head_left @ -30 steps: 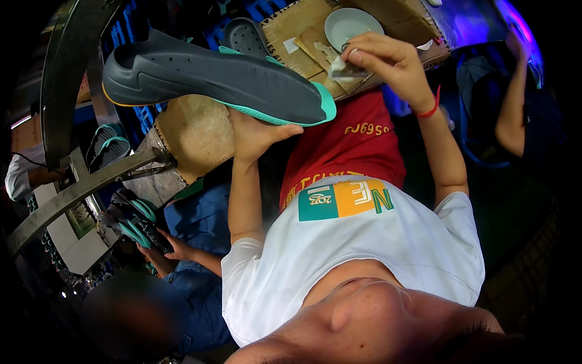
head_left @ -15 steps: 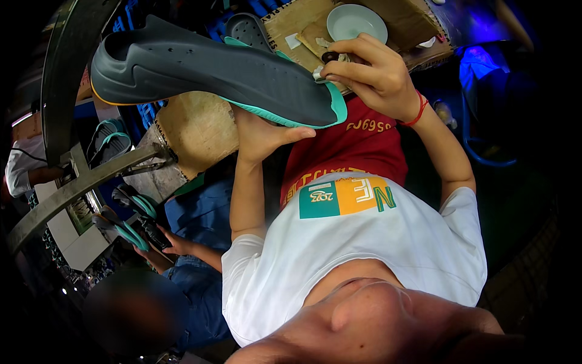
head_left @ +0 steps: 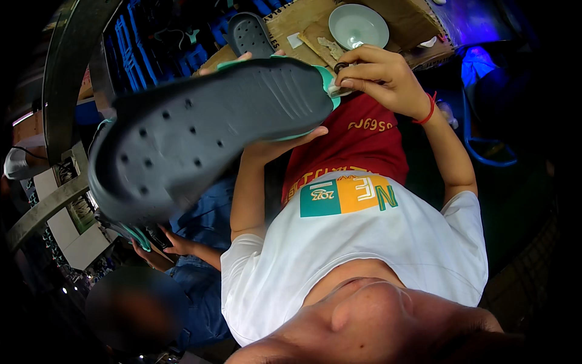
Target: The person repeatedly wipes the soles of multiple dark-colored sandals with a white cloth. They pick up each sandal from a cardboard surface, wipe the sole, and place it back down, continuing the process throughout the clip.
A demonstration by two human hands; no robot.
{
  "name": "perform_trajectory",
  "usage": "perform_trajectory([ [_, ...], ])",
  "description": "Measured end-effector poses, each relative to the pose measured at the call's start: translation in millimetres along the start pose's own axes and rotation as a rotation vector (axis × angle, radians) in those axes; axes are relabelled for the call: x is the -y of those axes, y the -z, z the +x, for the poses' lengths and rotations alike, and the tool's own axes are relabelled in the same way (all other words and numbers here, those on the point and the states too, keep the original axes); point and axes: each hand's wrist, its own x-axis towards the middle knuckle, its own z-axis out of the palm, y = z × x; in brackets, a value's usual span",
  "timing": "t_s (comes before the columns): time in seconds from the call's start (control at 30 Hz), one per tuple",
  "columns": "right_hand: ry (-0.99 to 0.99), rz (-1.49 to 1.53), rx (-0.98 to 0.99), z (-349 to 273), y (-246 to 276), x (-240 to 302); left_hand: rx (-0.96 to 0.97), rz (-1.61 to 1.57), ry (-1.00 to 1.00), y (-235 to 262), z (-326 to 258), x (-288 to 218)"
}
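My left hand (head_left: 273,147) holds a dark grey foam shoe sole (head_left: 200,133) from below. Its thumb lies along the near edge, and fingertips show past the far edge. The sole's hollowed face, with several small holes, is turned toward me. A teal layer (head_left: 327,82) edges its right end. Pinched in my right hand (head_left: 391,82) is a small tool with a dark round end (head_left: 341,65) and a whitish tip; its exact kind is unclear. That tip touches the teal end of the sole.
Behind the sole stand a pale round dish (head_left: 357,27) on cardboard (head_left: 412,27) and another grey perforated sole (head_left: 250,35). A curved metal frame (head_left: 66,79) rises at the left. Below it, a co-worker's hand (head_left: 176,241) holds a teal-and-black sole.
The sole has rolled so that its perforated face, rather than its side, shows; its left end has come down and nearer. My right hand has shifted slightly right and nearer.
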Motion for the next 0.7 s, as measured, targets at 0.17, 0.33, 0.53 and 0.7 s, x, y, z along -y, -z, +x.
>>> perform_trajectory([
  [0.17, -0.278, 0.289, -0.02, -8, -6, -3, -0.008, 0.197, -0.021, 4, 3, -3],
  [0.33, -0.36, 0.446, -0.063, -12, -12, -6, -0.043, 0.0, 0.047, 0, 2, -5],
  [0.53, -0.332, 0.5, -0.237, 1, -15, 0, -0.063, -0.505, 0.256, -10, -5, -8],
  [0.7, -0.082, 0.192, -0.357, 18, -21, 6, -0.194, -0.982, 0.437, -13, -4, -15],
])
